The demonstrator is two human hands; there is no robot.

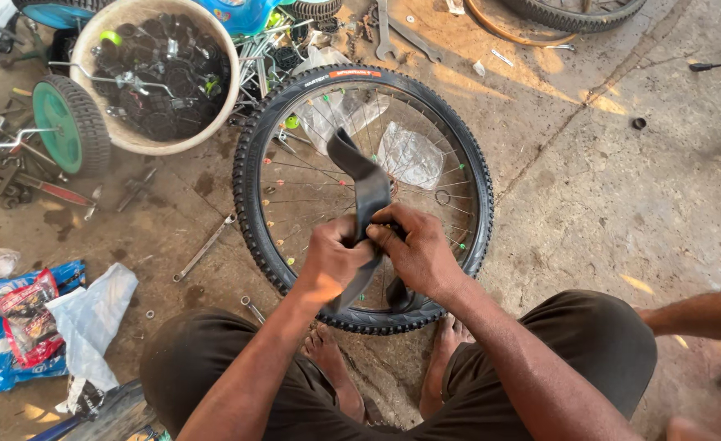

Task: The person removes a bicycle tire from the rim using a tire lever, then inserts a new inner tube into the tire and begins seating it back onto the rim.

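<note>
Two hands meet over a spoked bicycle wheel [250, 188] lying flat on the concrete floor [622, 188]. Left hand [332, 261] and right hand [417, 249] both have their fingers closed on a black inner tube [359, 175], which loops limply above the spokes. The tube looks light, soft and pliable, likely best pinched across its flattened width, as here. Forearms reach forward between the bent knees, wrists angled inward. A tub of parts [107, 135] stands near.
</note>
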